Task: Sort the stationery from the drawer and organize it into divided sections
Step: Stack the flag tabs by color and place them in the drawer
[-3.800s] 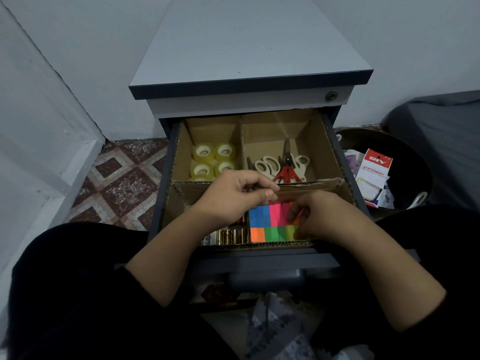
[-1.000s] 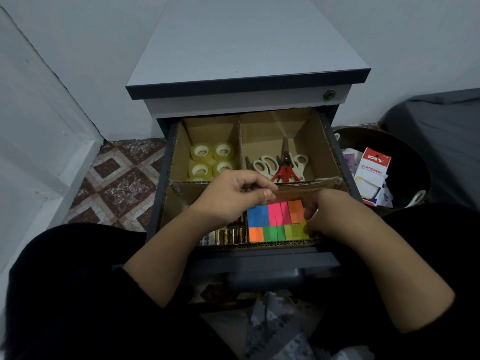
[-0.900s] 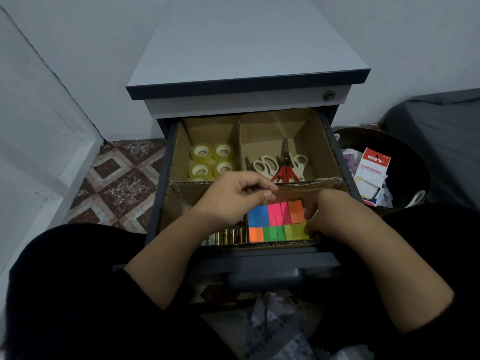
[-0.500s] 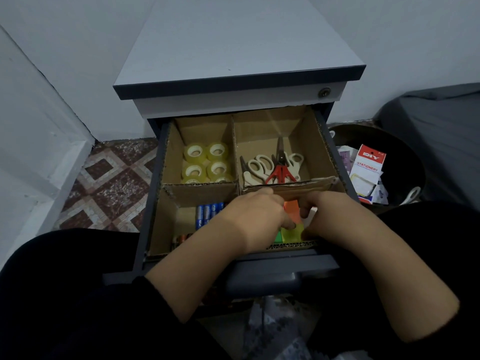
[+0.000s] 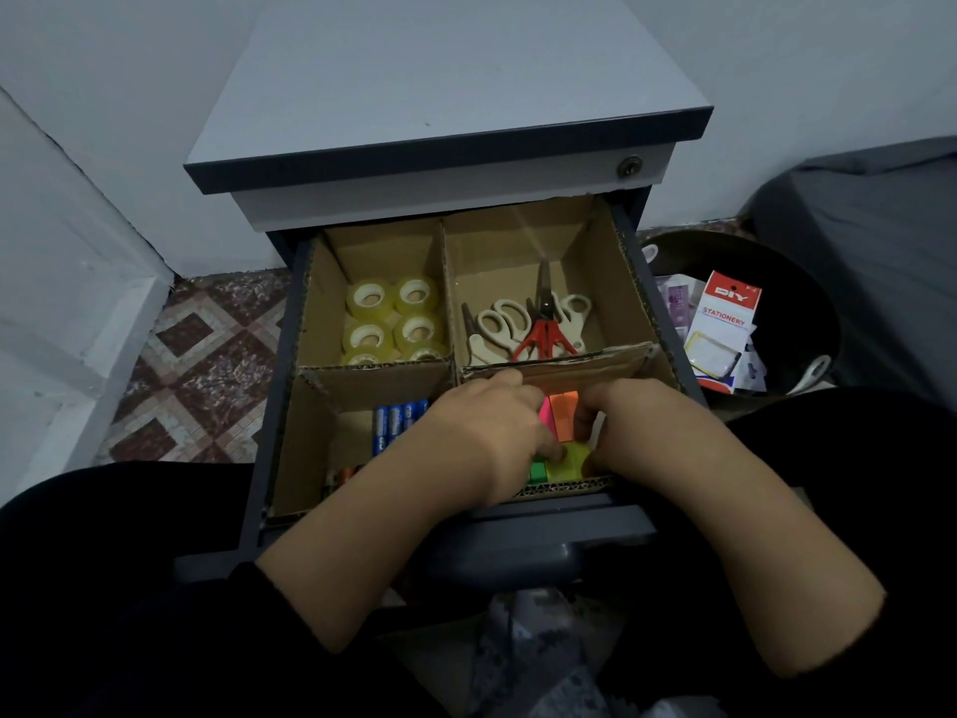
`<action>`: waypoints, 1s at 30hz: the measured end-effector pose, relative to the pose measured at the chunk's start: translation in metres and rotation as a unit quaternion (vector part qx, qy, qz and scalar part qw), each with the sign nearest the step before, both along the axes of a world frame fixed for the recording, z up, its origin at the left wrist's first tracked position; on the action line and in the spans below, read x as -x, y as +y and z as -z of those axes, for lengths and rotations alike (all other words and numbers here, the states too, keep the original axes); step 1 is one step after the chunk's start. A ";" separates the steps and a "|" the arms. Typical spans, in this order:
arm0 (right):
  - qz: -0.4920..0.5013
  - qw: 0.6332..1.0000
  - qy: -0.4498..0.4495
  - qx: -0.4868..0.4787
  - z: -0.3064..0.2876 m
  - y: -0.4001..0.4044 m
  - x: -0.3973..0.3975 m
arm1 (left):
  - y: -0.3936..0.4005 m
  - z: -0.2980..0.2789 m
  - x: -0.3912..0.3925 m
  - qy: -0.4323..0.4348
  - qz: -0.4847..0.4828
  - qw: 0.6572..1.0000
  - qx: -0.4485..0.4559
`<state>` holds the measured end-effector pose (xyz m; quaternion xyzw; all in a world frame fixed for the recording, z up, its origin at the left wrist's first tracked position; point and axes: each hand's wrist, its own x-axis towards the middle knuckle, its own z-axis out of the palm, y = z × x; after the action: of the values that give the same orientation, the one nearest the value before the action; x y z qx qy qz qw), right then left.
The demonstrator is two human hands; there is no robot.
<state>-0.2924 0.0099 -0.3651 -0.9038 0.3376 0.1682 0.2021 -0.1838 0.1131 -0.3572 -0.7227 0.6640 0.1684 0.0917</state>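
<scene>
The open drawer [image 5: 290,365] holds a cardboard divider [image 5: 450,303] with four sections. Tape rolls [image 5: 393,318] fill the back left one, and scissors [image 5: 528,329] lie in the back right. Blue batteries [image 5: 396,422] sit in the front left. In the front right are coloured sticky note pads [image 5: 562,422], of which only pink, orange, green and yellow bits show. My left hand [image 5: 492,437] lies over the pads with bent fingers, its thumb on the yellow one. My right hand [image 5: 637,427] curls its fingers against their right side.
A dark round basin [image 5: 808,313] stands to the right with a red-and-white stationery pack [image 5: 725,323] and other packets. Tiled floor [image 5: 207,355] lies to the left and a grey mattress [image 5: 880,241] at far right. The drawer handle [image 5: 518,557] is near my lap.
My left hand has left the cardboard divider and moved right onto the sticky note pads, uncovering the blue batteries. My right hand stays at the pads' right side.
</scene>
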 end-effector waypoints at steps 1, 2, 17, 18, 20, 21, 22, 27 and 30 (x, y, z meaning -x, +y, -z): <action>-0.003 1.000 0.000 0.000 0.000 0.000 0.000 | 0.000 0.000 0.000 -0.005 0.001 1.000 -0.003; -0.005 1.000 0.001 0.000 0.000 0.000 0.000 | -0.001 0.000 0.000 -0.009 0.001 1.000 -0.005; 0.003 1.000 0.000 0.011 0.000 0.000 0.002 | 0.000 0.001 0.000 -0.011 -0.002 1.000 0.017; 0.011 1.000 -0.005 0.009 -0.001 0.000 0.003 | 0.000 0.002 0.000 -0.009 -0.011 1.000 0.023; 0.038 0.999 -0.027 0.010 -0.001 -0.001 0.003 | 0.001 0.003 0.000 -0.016 -0.026 0.999 0.034; 0.053 0.998 -0.042 0.016 0.000 -0.001 0.003 | 0.000 0.004 0.001 -0.024 -0.027 0.999 0.039; 0.066 0.996 -0.056 0.023 0.003 -0.002 0.002 | 0.000 0.005 0.001 -0.033 -0.027 0.998 0.042; 0.090 0.992 -0.079 0.043 0.014 -0.004 -0.005 | -0.002 0.007 0.002 -0.062 -0.018 0.997 0.034; 0.103 0.991 -0.078 0.046 0.018 -0.005 -0.009 | -0.003 0.007 0.002 -0.070 -0.013 0.997 0.037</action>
<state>-0.2833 0.0048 -0.3827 -0.8830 0.4191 0.0605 0.2024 -0.1863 0.1102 -0.3640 -0.7443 0.6522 0.0937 0.1089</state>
